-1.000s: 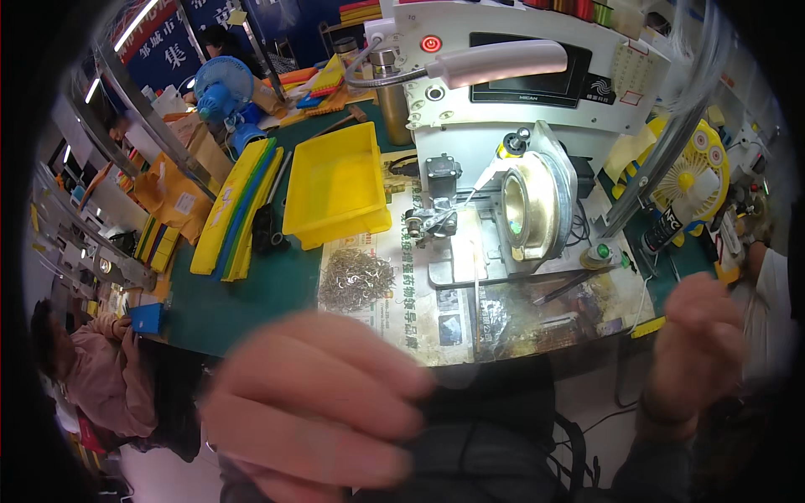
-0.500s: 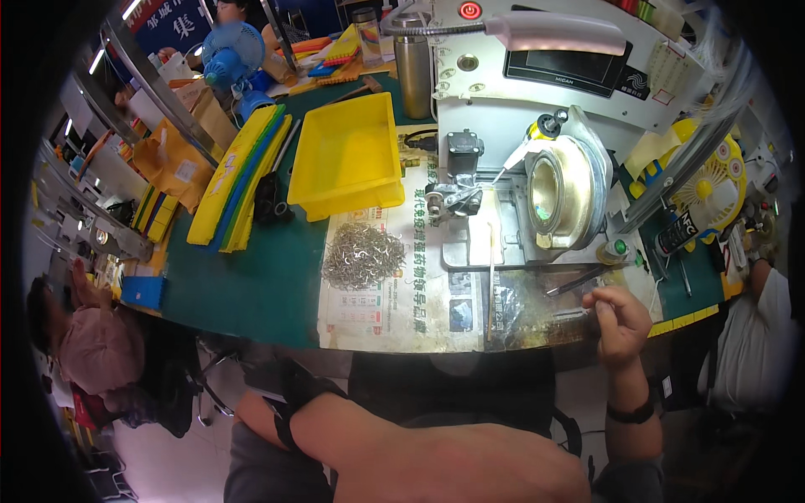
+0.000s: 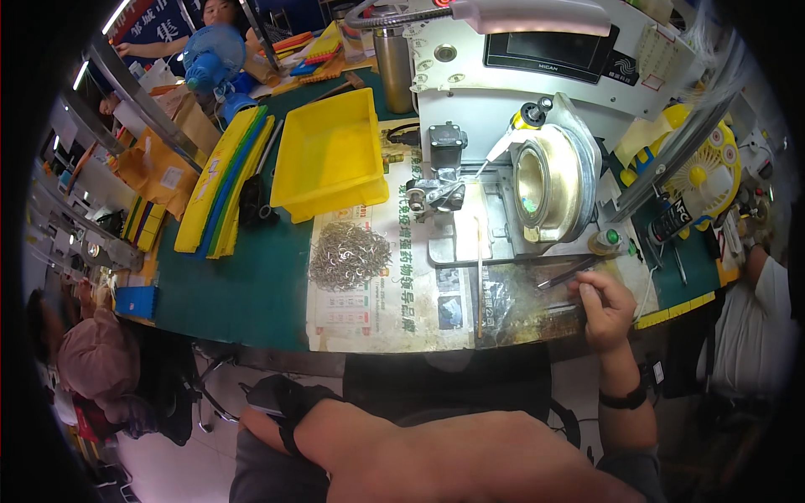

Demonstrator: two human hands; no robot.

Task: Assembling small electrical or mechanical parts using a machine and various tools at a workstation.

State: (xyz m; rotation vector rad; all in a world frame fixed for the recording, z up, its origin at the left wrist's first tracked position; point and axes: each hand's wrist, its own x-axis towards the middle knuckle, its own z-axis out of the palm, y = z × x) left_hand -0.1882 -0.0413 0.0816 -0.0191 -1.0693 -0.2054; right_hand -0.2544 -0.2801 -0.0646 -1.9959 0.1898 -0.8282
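My right hand is raised at the front edge of the bench, its fingers curled in and the thumb pressed toward the index finger. Whatever may be in the pinch is too small to make out. Just beyond the fingertips lies a slim dark tool. My left arm is low in the picture with a black band on it. A large blurred stretch of skin, perhaps my left hand close up, fills the lower middle; its fingers do not show. A pile of small curved metal pieces lies on printed paper.
Behind the pile stands a yellow bin. A white machine carries a round brass-coloured ring and a lamp. A thin stick lies before it. Right are a green-capped bottle and yellow fan; left, foam strips.
The whole view has shifted slightly, so the bench sits further left in the picture. My right hand has come a little nearer the dark tool, with its fingers still curled.
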